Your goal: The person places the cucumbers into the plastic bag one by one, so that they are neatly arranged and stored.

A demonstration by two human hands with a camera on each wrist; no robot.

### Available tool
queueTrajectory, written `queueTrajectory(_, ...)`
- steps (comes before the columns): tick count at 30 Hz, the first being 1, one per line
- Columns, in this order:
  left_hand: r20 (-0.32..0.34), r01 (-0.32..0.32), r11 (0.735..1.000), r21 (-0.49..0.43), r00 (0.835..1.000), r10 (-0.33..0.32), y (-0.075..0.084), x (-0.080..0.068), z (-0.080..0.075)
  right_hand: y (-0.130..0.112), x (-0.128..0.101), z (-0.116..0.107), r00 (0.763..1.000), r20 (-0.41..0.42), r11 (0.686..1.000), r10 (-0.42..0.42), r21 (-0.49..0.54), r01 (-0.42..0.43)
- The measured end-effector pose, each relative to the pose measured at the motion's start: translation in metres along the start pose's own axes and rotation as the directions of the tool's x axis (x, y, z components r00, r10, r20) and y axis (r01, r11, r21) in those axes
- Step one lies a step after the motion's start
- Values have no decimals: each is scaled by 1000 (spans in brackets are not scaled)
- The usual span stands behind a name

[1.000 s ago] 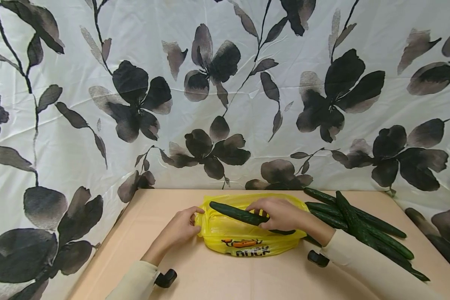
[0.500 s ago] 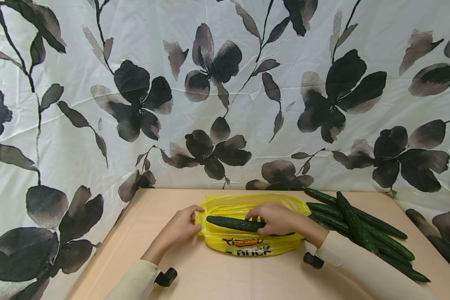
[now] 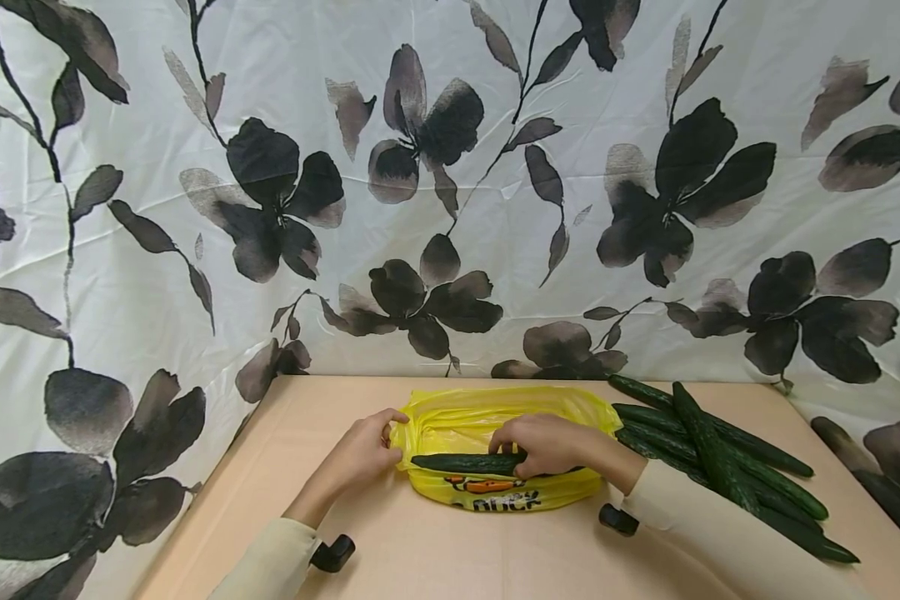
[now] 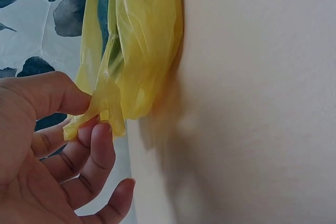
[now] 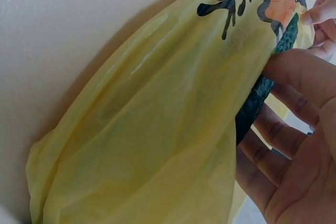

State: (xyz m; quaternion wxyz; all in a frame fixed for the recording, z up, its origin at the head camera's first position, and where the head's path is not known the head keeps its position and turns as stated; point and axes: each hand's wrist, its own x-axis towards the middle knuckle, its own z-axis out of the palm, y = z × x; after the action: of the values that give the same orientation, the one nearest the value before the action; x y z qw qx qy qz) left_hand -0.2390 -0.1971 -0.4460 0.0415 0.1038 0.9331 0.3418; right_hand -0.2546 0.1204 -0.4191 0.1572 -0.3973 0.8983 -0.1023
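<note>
Cucumber (image 3: 465,462) lower now, in right hand (image 3: 551,443), at bag (image 3: 495,492) mouth.

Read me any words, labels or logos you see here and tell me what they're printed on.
Black lettering on the yellow plastic bag, under an orange picture: partly folded and blurred, looks like "nnick" but cannot be read for certain.
No other text on the cucumbers, table or floral cloth.

The support surface is a flat tan table (image 3: 450,550) set against a leaf-print backdrop. A yellow plastic bag (image 3: 495,492) with dark lettering lies on it at centre. A pile of loose dark green cucumbers (image 3: 720,458) lies at 3 o'clock from the bag, just beside its edge.
</note>
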Motion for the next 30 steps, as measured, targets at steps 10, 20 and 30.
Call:
queueTrajectory(10,-17,-21,1000,13,1000,21,3,-2,-2,0,6,4,998,61,1000,13,-25,-12)
queueTrajectory(20,-23,-26,1000,1,999,26,-1,-5,-1,8,4,3,993,115,995,9,99,-21)
queueTrajectory(30,19,-82,997,12,996,81,-4,-9,1,8,-10,1,993,82,993,87,70,-93)
